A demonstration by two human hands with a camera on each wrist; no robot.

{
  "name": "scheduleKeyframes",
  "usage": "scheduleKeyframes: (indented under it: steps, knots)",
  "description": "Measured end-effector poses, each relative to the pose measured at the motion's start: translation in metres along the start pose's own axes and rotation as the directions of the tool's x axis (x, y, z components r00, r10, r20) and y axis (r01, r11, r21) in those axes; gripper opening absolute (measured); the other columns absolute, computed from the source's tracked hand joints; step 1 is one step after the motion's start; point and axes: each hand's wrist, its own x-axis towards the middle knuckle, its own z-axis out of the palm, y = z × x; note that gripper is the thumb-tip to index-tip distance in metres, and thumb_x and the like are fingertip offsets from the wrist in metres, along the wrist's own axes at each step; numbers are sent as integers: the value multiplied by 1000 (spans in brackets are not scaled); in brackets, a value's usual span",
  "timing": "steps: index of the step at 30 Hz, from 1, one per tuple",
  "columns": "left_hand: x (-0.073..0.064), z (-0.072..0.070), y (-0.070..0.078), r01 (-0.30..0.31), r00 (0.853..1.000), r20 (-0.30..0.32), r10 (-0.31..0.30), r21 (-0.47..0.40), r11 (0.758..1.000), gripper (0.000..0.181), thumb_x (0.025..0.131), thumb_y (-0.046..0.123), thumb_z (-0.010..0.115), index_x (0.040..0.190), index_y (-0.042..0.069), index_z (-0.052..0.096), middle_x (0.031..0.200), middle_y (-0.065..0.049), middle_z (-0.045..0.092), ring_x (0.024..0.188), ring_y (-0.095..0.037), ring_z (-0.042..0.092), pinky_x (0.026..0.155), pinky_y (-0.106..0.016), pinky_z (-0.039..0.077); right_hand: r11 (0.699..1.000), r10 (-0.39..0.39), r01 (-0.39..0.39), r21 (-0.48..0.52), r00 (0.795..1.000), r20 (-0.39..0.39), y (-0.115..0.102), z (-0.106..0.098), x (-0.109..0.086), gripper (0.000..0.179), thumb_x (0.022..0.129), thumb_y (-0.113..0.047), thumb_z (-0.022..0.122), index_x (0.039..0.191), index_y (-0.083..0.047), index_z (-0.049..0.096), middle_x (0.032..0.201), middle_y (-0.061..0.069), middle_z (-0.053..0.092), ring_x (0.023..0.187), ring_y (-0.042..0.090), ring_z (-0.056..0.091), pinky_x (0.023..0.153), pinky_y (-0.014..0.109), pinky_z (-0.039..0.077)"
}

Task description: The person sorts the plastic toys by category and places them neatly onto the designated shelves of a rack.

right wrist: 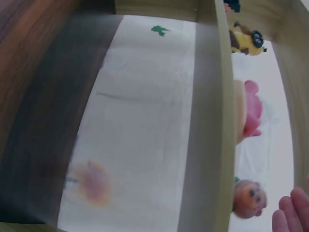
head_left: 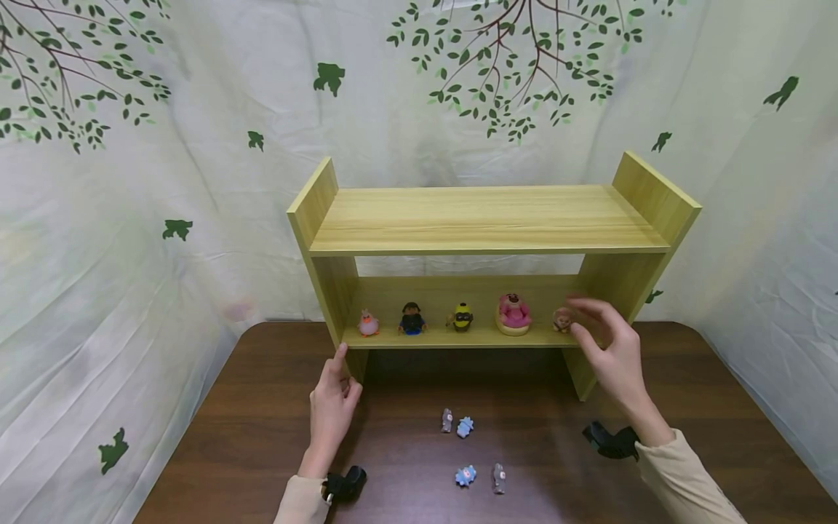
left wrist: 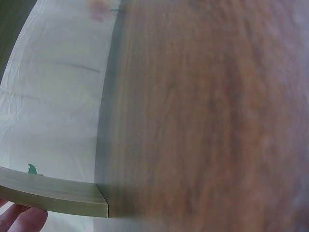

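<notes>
On the lower board of a wooden shelf, a small brown figure with round ears stands near the right end. My right hand is beside it, fingers curved and thumb apart; in the right wrist view, a gap separates the fingertips from the brown figure. My left hand touches the shelf's left side panel with an outstretched index finger. To the left of the brown figure stand a pink bear figure, a yellow goggled figure, a dark-haired figure and a pink-white bird figure.
On the brown table in front of the shelf lie small grey figures and light-blue figures, in two pairs. A pale cloth printed with leaves hangs behind and around the table.
</notes>
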Motion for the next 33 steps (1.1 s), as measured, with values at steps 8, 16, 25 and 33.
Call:
scheduleKeyframes:
  steps: [8, 16, 25, 33]
  knots:
    - [1, -1, 1, 3, 1000, 1, -3, -5, 1000, 86, 72, -15, 60, 145, 23, 35, 79, -9, 43, 56, -7, 35, 47, -27, 35, 983, -88, 84, 165, 996, 18, -13, 8, -3, 37, 78, 29, 52, 113, 16, 57, 114, 31, 55, 107, 23, 58, 91, 28, 44]
    - [1, -1, 1, 12, 1000, 6, -12, -8, 1000, 86, 72, -16, 61, 144, 23, 36, 78, -9, 43, 57, -8, 36, 48, -27, 37, 984, -75, 59, 167, 993, 88, -18, 21, -14, 35, 80, 26, 53, 112, 13, 59, 112, 22, 60, 110, 19, 57, 92, 26, 44]
    - [2, -1, 2, 39, 999, 11, -39, -21, 999, 82, 73, -15, 60, 143, 22, 38, 81, -10, 47, 59, -14, 48, 51, -31, 49, 985, -52, 20, 174, 982, 182, -19, 33, -24, 34, 81, 23, 54, 113, 10, 59, 110, 22, 60, 104, 18, 60, 89, 26, 46]
    - [1, 0, 1, 34, 999, -15, -35, -29, 999, 76, 76, -13, 61, 141, 21, 41, 82, -8, 51, 64, -17, 57, 53, -33, 52, 981, -71, 27, 191, 971, 229, -18, 44, -32, 35, 81, 24, 54, 112, 8, 60, 109, 20, 61, 104, 15, 60, 87, 25, 47]
